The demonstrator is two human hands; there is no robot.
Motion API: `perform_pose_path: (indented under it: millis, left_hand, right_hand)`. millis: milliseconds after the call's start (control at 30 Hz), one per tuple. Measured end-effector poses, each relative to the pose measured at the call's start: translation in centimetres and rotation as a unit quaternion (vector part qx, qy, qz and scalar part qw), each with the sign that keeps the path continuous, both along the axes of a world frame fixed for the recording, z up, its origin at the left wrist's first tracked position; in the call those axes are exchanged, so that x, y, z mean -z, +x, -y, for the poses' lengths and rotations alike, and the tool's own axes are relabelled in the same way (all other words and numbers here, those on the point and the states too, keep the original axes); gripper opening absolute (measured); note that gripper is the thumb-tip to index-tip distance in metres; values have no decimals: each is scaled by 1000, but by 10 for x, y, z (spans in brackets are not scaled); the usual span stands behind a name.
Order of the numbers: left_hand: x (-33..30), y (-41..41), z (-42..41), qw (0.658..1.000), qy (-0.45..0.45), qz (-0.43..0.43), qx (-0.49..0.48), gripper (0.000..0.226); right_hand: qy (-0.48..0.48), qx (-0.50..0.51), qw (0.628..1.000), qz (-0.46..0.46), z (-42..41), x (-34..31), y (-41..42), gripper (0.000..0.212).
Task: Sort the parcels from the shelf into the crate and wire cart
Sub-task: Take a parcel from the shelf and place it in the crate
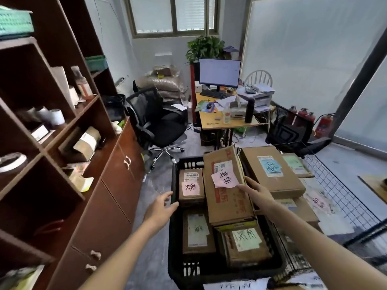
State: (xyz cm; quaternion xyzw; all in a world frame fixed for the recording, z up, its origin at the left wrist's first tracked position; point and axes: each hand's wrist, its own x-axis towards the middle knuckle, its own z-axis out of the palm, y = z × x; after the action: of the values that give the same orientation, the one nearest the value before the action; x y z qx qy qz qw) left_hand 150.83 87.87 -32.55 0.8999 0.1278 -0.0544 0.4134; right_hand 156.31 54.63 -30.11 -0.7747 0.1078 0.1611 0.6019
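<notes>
**Parcels in the crate and cart**

Beside the brown shelf (62,126), on the floor, a black plastic crate (174,243) holds several cardboard parcels. A long brown box (227,197) lies on top of the others, tilted, its far end reaching past the crate's back rim. It bears a white shipping label and a loose pink note (224,179) with two handwritten characters in black marker; red printed characters run along its near half, too distorted to read with certainty. Under and around it sit a small box with a pink note (191,186), a box with a white label (198,233) and a box with a pale green note (247,240), each with handwriting on it.

Just right of the crate stands the wire cart (343,197), holding a large box with a blue-marked label (272,170) and more parcels below it.

The right hand (256,190) rests on the long box's right edge, fingers straight and touching the cardboard near the pink note. The left hand (162,206) hovers at the crate's left rim, fingers loosely spread, holding nothing.
</notes>
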Motion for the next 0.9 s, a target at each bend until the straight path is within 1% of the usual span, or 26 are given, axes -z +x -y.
perform_pose_path:
  millis: [100,200,233,333,400,467,500,567,600,667,733,833,900]
  left_hand:
    - [14,22,0,1000,3,-6,25,54]
    - [22,43,11,997,17,7,70,57]
    - [24,50,16,996,17,13,85,58]
    - [29,63,34,991,6,15,130,66]
    - [31,68,47,985,-6,-1,171,80]
    - [35,71,62,977,-23,-19,209,98]
    - [37,71,70,974,-31,-30,224,107]
    - [42,72,85,968,-46,-42,245,123]
    - [44,73,92,966,-54,-47,249,129]
    - [45,74,100,964,-68,-56,252,139]
    - [46,75,103,962,-65,-53,259,144]
    - [47,73,107,961,-58,-40,268,149]
    - [48,72,111,962,-61,-32,265,152]
  right_hand:
    - [-22,16,999,-34,2,20,13,72]
    - [-69,31,997,-31,5,35,22,55]
    - [-92,29,995,-26,8,41,25,57]
    - [-154,-9,988,-8,16,46,28,71]
    - [-166,-32,985,20,16,39,27,77]
    - [-186,-92,978,31,19,36,26,88]
    - [-197,-134,971,25,21,35,25,95]
    - [-204,-202,958,1,29,39,21,119]
    - [-199,-215,956,-10,34,42,19,130]
    - [-177,-227,958,-8,41,45,18,142]
    - [-170,-241,955,-9,47,45,17,146]
    - [-196,-270,943,1,54,46,14,146]
    - [-203,-265,942,11,57,47,11,145]
